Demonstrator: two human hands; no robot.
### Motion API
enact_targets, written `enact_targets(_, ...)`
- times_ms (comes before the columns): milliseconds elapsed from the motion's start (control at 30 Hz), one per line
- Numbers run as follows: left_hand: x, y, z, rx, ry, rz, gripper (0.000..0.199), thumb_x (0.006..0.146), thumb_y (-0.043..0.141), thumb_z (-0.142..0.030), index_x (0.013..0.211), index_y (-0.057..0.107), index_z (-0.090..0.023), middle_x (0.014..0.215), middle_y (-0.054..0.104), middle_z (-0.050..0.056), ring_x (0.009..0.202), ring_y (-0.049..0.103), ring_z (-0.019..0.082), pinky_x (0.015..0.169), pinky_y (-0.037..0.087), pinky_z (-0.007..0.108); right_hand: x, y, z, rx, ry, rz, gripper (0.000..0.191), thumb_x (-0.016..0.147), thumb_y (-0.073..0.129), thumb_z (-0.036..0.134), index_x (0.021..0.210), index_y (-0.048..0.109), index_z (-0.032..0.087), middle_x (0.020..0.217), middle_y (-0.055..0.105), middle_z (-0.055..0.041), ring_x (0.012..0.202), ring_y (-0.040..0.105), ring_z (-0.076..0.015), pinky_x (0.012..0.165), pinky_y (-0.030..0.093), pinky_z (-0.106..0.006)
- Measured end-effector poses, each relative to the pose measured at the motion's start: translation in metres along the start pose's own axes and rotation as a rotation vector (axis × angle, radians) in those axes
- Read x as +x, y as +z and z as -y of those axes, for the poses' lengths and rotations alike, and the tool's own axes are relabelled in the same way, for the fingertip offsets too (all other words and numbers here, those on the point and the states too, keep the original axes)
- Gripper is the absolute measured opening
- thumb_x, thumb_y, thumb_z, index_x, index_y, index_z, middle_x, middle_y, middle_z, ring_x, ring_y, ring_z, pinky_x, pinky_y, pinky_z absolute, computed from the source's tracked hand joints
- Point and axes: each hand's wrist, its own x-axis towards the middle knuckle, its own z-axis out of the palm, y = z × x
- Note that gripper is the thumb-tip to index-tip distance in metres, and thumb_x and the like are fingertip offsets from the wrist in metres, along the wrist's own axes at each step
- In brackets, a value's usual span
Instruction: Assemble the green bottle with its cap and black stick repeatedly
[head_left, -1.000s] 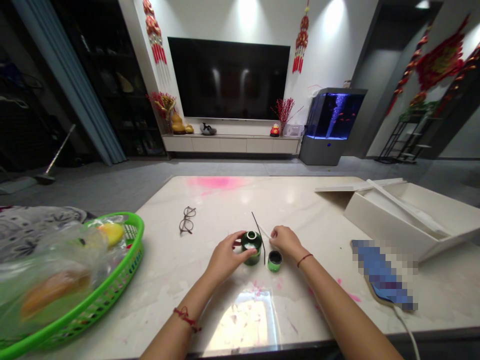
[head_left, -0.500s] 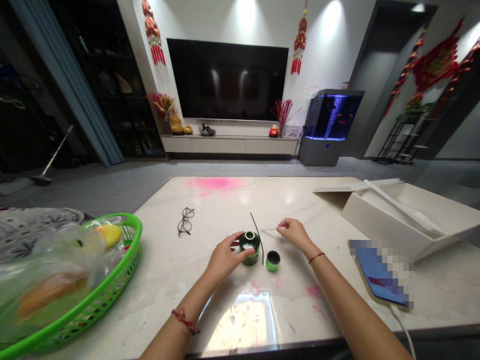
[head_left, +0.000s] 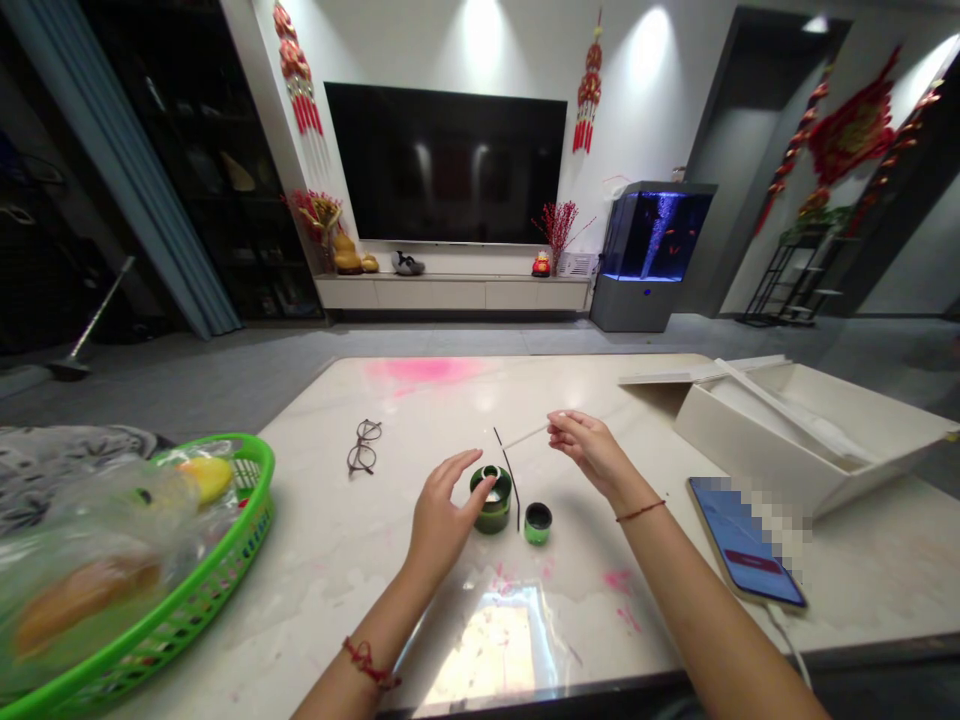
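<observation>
The right hand point(head_left: 583, 443) is pinching a thin white stick point(head_left: 527, 436) above the table point(head_left: 300, 560). The left hand point(head_left: 448, 510) is curving loosely beside the green bottle point(head_left: 492, 502), its grip opening, though thumb contact is hard to tell. A black stick point(head_left: 511, 480) is lying between bottle and small green cup point(head_left: 538, 523).

The person is wearing a knotted red cord bracelet point(head_left: 367, 664) and (quite slim) a plain reddish one point(head_left: 640, 511).
</observation>
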Motion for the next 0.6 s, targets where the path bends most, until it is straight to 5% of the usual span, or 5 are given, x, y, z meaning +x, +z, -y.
enact_targets(300,-0.003,-0.002,-0.008,-0.091,-0.076,0.018,0.029,0.076,0.056,-0.040,0.096,0.067,-0.023,0.101,0.068,0.003,0.096,0.061,0.019,0.089,0.045,0.034,-0.008,0.012,-0.005,0.051,0.101,0.206,0.024,0.059,0.074,0.031,0.073,0.063,0.014,0.066,0.058,0.0007,0.061,0.053,-0.0076,0.066,0.043,-0.023)
enact_targets(600,-0.005,-0.005,-0.014,-0.158,-0.207,0.044,0.028,0.071,0.059,-0.041,0.087,0.070,-0.021,0.089,0.072,0.003,0.083,0.065,0.020,0.080,0.051,0.033,-0.011,0.030,-0.010,0.049,0.123,0.256,0.028,0.059,0.074,0.033,0.078,0.062,0.015,0.066,0.058,0.0008,0.059,0.053,-0.0088,0.067,0.042,-0.025)
